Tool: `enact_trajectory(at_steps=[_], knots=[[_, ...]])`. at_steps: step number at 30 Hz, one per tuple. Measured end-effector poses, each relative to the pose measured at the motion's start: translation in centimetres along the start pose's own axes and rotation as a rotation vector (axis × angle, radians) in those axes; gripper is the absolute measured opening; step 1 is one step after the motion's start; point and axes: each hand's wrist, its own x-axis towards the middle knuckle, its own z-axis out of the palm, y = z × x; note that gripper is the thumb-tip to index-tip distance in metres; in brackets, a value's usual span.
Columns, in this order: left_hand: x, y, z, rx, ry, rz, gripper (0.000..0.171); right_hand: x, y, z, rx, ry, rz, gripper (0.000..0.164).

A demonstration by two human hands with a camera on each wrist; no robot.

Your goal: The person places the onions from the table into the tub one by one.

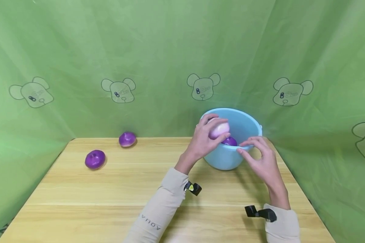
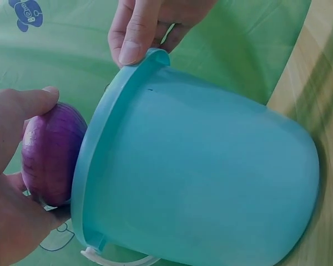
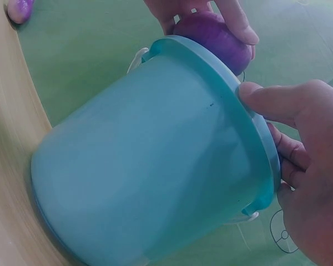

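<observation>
A light blue bucket [image 1: 223, 158] stands upright toward the back right of the table. My left hand [image 1: 202, 138] grips a red onion [image 1: 220, 130] at the bucket's mouth, its pale side facing up in the head view. In the left wrist view the held onion shows purple, close beside the rim. Another purple onion [image 1: 229, 141] is visible inside the bucket. My right hand [image 1: 263, 160] pinches the near right part of the rim, thumb outside and fingers over the inner side.
Two more purple onions lie at the table's left: one onion [image 1: 95, 159] nearer me, another onion [image 1: 127, 139] by the back edge. A green curtain [image 1: 158, 50] with printed bear heads hangs behind and beside the wooden table [image 1: 109, 195]. The bucket has a white handle [image 2: 119, 259].
</observation>
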Motion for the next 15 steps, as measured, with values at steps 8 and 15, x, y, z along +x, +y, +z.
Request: enact_trajectory(at_steps=[8,15], knots=[[0.1,-0.2,0.8,-0.017,0.020,0.021,0.046,0.0,-0.1,-0.1,-0.010,0.002,0.004,0.018],[0.0,-0.5,1.2,-0.019,0.035,0.036,0.047,0.0,0.0,0.0,-0.014,-0.003,0.001,0.019]])
